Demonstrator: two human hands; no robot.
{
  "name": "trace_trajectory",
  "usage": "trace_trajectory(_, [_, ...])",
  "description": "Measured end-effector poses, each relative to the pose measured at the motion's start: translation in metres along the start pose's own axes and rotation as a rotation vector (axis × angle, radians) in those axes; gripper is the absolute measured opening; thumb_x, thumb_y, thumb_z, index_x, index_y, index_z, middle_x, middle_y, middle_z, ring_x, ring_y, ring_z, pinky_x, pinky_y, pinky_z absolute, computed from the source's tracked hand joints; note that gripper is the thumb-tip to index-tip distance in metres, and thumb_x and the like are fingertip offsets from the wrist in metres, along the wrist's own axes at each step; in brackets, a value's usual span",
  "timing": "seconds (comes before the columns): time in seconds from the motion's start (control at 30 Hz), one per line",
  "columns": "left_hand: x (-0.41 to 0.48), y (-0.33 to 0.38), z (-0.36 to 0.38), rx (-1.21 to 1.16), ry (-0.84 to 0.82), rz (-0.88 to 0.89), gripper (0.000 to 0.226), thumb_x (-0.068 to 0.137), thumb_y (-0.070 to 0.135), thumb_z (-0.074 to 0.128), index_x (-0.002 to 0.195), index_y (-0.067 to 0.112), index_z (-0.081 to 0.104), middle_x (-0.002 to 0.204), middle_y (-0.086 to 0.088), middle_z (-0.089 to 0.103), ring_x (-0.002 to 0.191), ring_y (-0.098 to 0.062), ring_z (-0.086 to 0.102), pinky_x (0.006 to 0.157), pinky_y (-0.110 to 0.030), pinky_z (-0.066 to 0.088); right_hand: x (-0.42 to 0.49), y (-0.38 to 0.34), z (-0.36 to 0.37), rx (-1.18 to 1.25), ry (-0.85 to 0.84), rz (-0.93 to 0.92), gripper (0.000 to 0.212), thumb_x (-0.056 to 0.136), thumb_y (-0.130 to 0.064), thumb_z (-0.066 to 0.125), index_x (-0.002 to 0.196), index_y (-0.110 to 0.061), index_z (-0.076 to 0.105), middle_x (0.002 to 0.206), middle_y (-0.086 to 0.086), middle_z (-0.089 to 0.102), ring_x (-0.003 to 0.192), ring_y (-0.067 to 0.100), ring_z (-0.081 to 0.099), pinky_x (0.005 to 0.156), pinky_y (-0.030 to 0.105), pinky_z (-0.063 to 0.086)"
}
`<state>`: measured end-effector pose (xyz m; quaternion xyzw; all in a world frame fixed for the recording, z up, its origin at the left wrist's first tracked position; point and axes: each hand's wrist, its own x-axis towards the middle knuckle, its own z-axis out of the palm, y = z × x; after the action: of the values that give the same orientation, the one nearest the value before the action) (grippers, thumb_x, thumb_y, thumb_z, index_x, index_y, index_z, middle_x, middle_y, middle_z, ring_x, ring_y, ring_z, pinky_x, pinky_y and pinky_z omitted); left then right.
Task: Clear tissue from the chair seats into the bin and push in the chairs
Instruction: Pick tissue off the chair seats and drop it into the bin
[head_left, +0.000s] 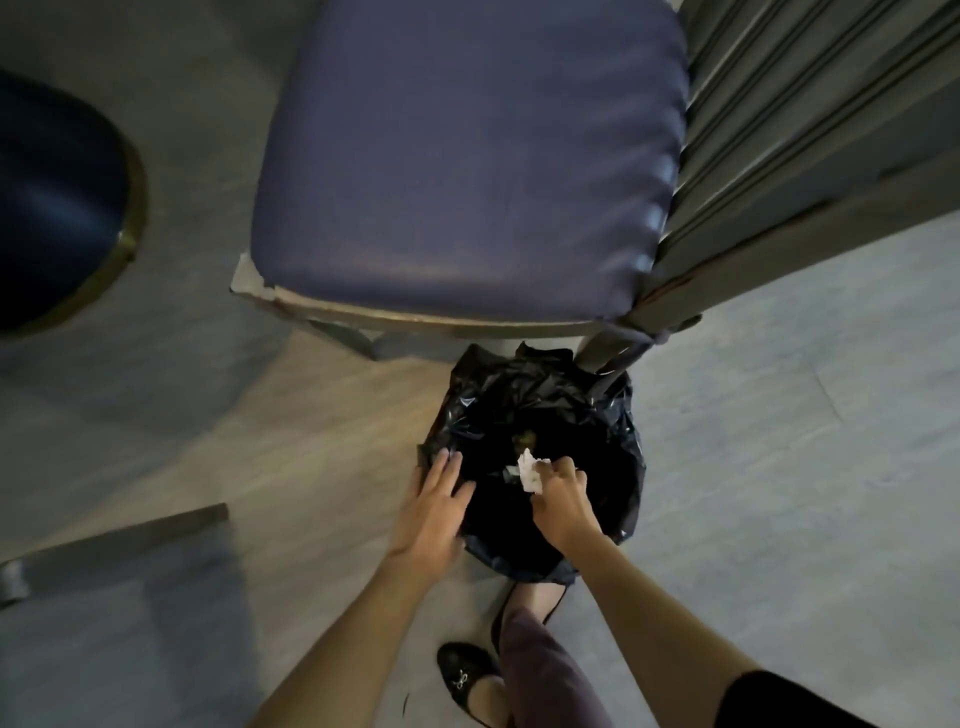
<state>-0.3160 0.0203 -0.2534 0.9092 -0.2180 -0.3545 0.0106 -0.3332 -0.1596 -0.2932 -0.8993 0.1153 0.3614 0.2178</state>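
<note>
Tissue (530, 470): white, crumpled, thin paper with ragged edges. It was pinched in the curled fingertips of the right hand (563, 501), over the open mouth of the bin (621, 447) and left of the mouth's centre. Its long axis ran roughly 11 to 5 o'clock, with a pointed corner toward 11 and the lower end tucked under the fingers.

Left hand (436, 506): fingers straight and slightly spread, lying flat on the bin's rim at its 9 o'clock side, gripping nothing.

The bin was round and lined with a black bag (498, 384) of glossy, creased plastic that bunched over the rim. A small brownish scrap lay deep inside, too dim to identify.

Chair (467, 156) at 12 o'clock from the bin: a padded seat in smooth blue-purple cover, softly wrinkled at its right edge, on a worn metal frame. One front corner showed chipped pale material. Its grey slatted back (779, 130) stood at 2 o'clock, and a chair leg touched the bag.

A dark round seat (52, 197) with a brass-coloured rim sat at 9 o'clock. The corner of another chair (119, 597) was at 8 o'clock. A black flat shoe (462, 675) stood at 6 o'clock on the pale floor (779, 467).
</note>
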Motion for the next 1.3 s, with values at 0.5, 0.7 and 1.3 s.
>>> trace_trajectory(0.5, [-0.044, -0.004, 0.021, -0.173, 0.205, -0.062, 0.071, 0.090, 0.010, 0.052, 0.150, 0.020, 0.013, 0.157, -0.005, -0.010, 0.141, -0.021, -0.023, 0.116, -0.040, -0.002, -0.023, -0.003, 0.017, -0.212, 0.077, -0.132, 0.067, 0.095, -0.009, 0.045, 0.152, -0.012, 0.010, 0.159, 0.014, 0.007, 0.145, 0.030, 0.013, 0.112, 0.038, 0.031])
trace_trajectory(0.7, [-0.154, -0.039, -0.028, -0.339, 0.409, -0.374, 0.081, 0.090, 0.017, 0.054, 0.149, 0.012, 0.000, 0.157, -0.005, -0.001, 0.144, -0.023, -0.010, 0.113, -0.035, -0.009, -0.088, -0.102, -0.013, -0.295, 0.244, -0.436, 0.044, 0.080, -0.009, 0.067, 0.121, 0.004, 0.057, 0.108, 0.022, 0.060, 0.098, 0.042, 0.057, 0.082, 0.047, 0.053])
trace_trajectory(1.3, [-0.453, -0.145, 0.077, -0.616, 0.825, -1.313, 0.094, 0.050, 0.013, 0.085, 0.132, 0.003, 0.040, 0.127, -0.020, 0.054, 0.119, -0.039, 0.051, 0.093, -0.058, 0.044, -0.257, -0.409, 0.155, -0.319, -0.119, -1.491, 0.055, 0.078, -0.026, 0.052, 0.127, -0.003, 0.049, 0.112, 0.016, 0.060, 0.100, 0.034, 0.056, 0.093, 0.035, 0.039])
